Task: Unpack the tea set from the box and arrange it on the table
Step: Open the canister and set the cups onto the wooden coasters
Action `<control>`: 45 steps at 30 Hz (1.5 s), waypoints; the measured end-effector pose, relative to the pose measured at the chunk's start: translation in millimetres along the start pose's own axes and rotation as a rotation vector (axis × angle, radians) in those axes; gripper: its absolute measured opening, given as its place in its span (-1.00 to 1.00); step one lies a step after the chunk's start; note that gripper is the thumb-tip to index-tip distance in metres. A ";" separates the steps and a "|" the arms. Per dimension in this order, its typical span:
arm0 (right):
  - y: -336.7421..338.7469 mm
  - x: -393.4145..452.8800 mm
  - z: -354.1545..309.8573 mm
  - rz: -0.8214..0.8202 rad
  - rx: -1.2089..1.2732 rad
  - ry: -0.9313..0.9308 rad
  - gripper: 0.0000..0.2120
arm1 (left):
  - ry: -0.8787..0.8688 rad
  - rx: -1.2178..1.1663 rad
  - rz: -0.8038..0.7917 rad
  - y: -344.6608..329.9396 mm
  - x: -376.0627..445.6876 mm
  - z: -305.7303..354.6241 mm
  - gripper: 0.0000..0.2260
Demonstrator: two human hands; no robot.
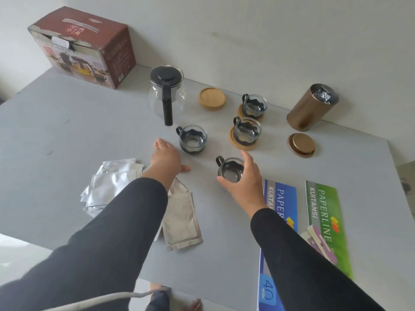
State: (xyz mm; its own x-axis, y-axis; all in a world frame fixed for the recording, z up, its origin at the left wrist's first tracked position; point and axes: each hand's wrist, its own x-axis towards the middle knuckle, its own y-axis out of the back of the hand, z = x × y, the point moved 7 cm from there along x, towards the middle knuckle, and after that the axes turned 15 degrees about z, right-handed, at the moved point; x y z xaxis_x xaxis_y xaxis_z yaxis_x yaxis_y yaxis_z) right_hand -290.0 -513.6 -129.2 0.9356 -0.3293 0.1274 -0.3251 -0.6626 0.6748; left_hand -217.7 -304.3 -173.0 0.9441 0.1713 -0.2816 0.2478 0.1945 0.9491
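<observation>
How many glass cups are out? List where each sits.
4. Far cup and middle cup on wooden coasters; one on the bare table before the teapot; nearest at the right hand.
</observation>
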 end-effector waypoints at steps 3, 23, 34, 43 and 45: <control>-4.4 1.0 0.2 -0.023 -0.001 -0.005 -0.14 | 0.012 -0.034 0.016 -2.2 0.4 -1.5 0.04; -48.8 129.7 -88.9 0.075 -0.085 0.035 -0.27 | -0.065 0.106 -0.030 26.0 64.9 -28.7 0.10; -131.0 223.8 -79.3 0.004 -0.321 -0.219 -0.17 | -0.099 0.251 -0.107 10.7 81.1 -21.1 0.01; -140.0 240.2 -65.1 0.045 -0.415 -0.220 -0.16 | -0.091 0.265 -0.118 7.0 85.2 -18.7 -0.11; -132.8 237.4 -69.4 0.099 -0.419 -0.137 -0.13 | -0.094 0.273 -0.129 7.7 84.9 -17.4 -0.10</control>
State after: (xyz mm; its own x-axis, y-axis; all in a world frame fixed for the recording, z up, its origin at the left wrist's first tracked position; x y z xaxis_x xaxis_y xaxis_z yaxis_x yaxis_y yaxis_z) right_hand -15.2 -457.1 -138.1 0.8669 -0.4818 0.1274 -0.3016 -0.3037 0.9037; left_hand -139.3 -271.5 -192.0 0.9141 0.0696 -0.3996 0.4037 -0.0600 0.9129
